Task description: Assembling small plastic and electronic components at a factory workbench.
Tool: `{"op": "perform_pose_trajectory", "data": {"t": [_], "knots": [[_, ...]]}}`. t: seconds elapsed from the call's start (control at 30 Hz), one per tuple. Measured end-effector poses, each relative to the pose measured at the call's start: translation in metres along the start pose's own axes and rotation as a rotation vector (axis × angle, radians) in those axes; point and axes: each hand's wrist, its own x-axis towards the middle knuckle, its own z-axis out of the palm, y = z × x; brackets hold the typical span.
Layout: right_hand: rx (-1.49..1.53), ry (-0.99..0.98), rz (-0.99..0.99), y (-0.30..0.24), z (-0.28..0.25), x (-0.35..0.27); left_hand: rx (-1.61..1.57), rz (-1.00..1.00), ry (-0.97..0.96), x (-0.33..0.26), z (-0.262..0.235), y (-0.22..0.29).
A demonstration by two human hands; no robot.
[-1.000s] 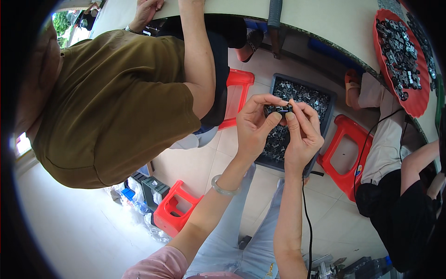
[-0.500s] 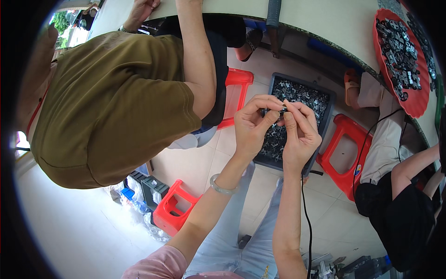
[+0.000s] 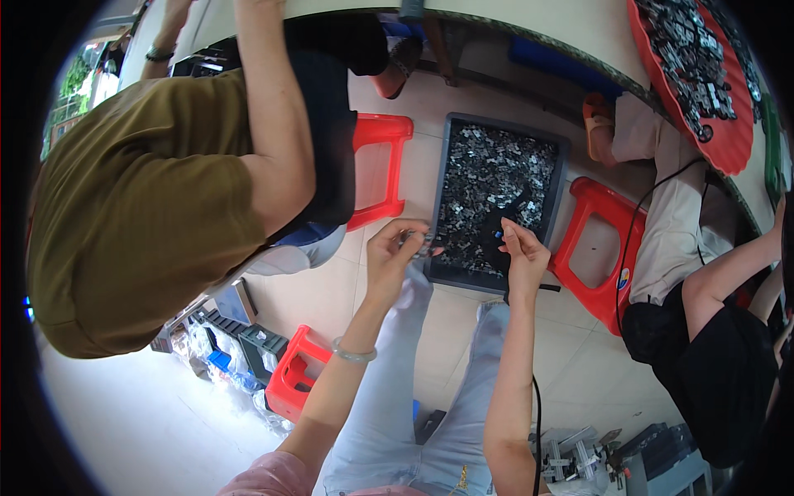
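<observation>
My left hand [image 3: 387,263] is closed, with thumb and fingers around small shiny metal parts [image 3: 427,243]; their exact kind is too small to tell. It hovers beside the lower left edge of a dark grey tray [image 3: 439,190] full of small black and silver metal pieces [image 3: 495,169]. Over the tray's lower right part, my right hand [image 3: 526,256] has thumb and fingertips pinched together. Whatever lies between them cannot be made out. Right beside those fingertips is a dark shape [image 3: 498,240] with a small blue spot, its kind unclear.
Red stools [image 3: 382,169] flank the tray. A person in an olive shirt [image 3: 149,207] sits left, another in black [image 3: 724,372] right. A red scalloped dish [image 3: 732,140] of metal parts rests on the table [image 3: 513,25]. A black cord [image 3: 538,430] runs past my right forearm.
My hands were together over the tray, fingers meeting at a small part. They have moved apart, the left toward the tray's left edge, and both sit lower. The view has shifted.
</observation>
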Motion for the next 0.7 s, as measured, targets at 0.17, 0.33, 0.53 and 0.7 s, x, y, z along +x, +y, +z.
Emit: {"op": "perform_pose_trajectory", "data": {"t": [0.17, 0.33, 0.53, 0.7], "knots": [[-0.158, -0.115, 0.238, 0.054, -0.060, 0.065, 0.109, -0.123, 0.032, 0.006, -0.027, -0.049], [-0.482, 0.288, 0.099, 0.135, -0.116, 0.190, 0.077, -0.222, -0.027, 0.033, -0.036, -0.109], [-0.956, 0.368, 0.119, 0.252, -0.118, 0.323, 0.179, -0.217, -0.116, 0.072, -0.040, -0.187], [-1.216, 0.244, -0.104, 0.309, -0.166, 0.376, 0.270, -0.326, -0.066, 0.074, -0.029, -0.193]]}}
